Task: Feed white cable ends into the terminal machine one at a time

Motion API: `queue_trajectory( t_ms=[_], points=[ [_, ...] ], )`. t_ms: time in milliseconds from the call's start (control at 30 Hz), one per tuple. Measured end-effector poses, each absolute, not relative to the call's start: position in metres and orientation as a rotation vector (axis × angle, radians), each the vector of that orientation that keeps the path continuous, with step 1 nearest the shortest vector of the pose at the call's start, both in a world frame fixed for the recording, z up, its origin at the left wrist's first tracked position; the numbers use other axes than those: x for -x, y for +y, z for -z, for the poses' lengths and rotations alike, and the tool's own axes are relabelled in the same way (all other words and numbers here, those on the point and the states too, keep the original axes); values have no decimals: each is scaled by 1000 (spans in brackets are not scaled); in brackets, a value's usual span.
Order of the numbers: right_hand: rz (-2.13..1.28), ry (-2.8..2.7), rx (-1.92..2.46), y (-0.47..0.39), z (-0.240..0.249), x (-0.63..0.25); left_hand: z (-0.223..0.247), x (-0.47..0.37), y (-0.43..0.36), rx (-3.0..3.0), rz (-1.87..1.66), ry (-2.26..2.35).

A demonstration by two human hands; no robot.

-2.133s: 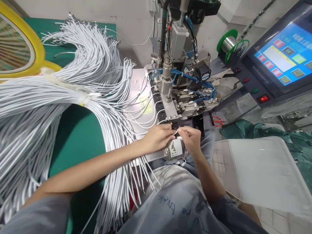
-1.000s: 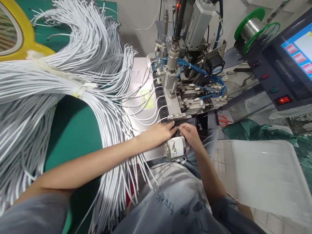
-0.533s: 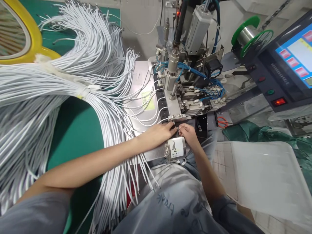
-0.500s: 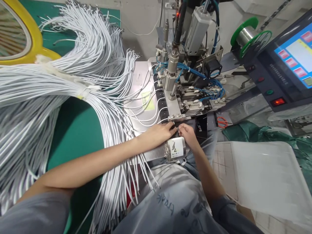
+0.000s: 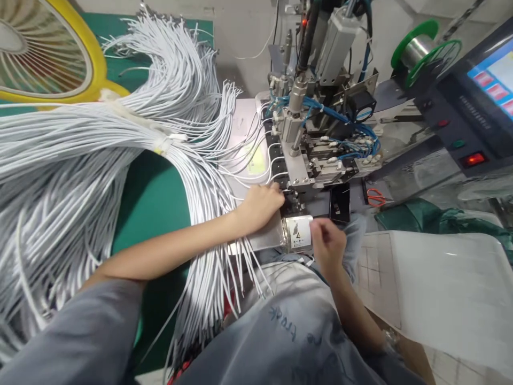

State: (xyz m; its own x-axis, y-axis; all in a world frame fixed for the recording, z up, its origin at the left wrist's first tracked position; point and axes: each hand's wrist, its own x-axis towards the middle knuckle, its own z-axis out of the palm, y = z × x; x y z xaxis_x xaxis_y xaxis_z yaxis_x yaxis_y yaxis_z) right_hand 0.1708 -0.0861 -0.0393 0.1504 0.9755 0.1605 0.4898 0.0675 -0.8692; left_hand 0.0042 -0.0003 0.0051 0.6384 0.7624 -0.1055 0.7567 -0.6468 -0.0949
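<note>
One big yellow fan (image 5: 44, 51) is at the far left, as I see it from where I steer. Next come lots and lots of white wires (image 5: 192, 182), tied in a bunch and lying on the green surface (image 5: 156, 211). Some of the wires bend over to a row of black blocks (image 5: 276, 163). My left hand (image 5: 262, 207) is at the near end of that row, with its fingers curled; I can't tell if its grip is clamped on a wire. Right of the row is the metal machine (image 5: 296, 128). My right hand (image 5: 328, 243) is just beside a labelled box (image 5: 298, 233), its fingers curled too; I can't tell if its grip has anything in it. Farther right are a flat black thing (image 5: 340, 203), red scissors (image 5: 375, 198), a green spool (image 5: 417, 51), a white tray (image 5: 452, 289) and a screen (image 5: 495, 80).
</note>
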Motion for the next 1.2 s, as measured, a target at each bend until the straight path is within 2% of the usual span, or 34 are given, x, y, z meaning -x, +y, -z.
queue_trajectory(
  t_ms=[133, 233, 333, 500, 700, 933, 1200],
  points=[
    [-1263, -1947, 1446, -119, 37, -131, -1, -5, 0, 2747, -186, -1366],
    [-1439, -2128, 1372, -124, 43, -115, 2, -4, -3, 2743, -104, -1372],
    [-1336, -2083, 1428, -120, 39, -125, -2, -6, -8, 2929, 100, -1256],
    [-1128, -1705, 1527, -101, 15, -172, -5, -11, -17, 3597, 705, -829],
    [-1153, -1102, 1248, -84, 14, -188, 7, -13, -12, 3737, 1192, -944],
    [-1218, -892, 998, -82, 20, -174, 3, -13, -10, 3630, 1327, -996],
    [-958, -1017, 1177, -77, 22, -168, 3, -15, -14, 3674, 1465, -989]
  ],
)
